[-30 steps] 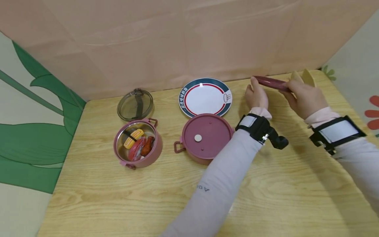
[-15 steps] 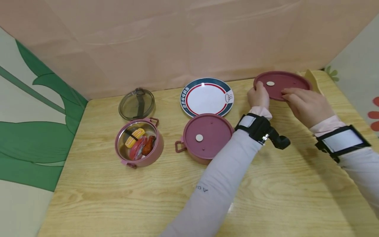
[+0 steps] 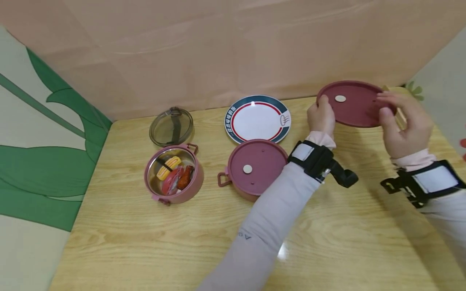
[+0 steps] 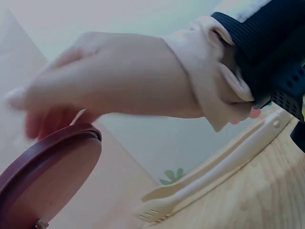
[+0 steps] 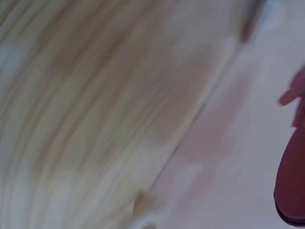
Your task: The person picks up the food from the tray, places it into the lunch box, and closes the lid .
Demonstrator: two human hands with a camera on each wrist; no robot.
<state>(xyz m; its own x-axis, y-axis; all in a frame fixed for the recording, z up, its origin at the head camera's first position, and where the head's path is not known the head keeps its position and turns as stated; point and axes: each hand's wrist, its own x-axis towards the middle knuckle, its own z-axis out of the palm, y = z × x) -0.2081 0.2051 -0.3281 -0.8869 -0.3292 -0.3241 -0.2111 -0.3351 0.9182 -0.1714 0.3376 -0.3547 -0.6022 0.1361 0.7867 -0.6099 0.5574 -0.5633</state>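
In the head view my left hand pinches the left edge of a round burgundy lid, raised and tilted at the back right. A small white disc shows on the lid's face. Around its right edge my right hand has its fingers and thumb spread apart. The left wrist view has this right hand blurred, fingers right at the lid's rim. Part of the lid also appears at the right of the right wrist view.
Beige tongs lie behind the right hand. A covered burgundy pot sits before a blue-rimmed plate. At left, an uncovered pot holds toy food, including a drumstick; a smoky clear lid lies behind it.
The burgundy lid has turned from edge-on to showing its face, in the left hand. My right hand has moved from its middle to its right edge, fingers spreading.
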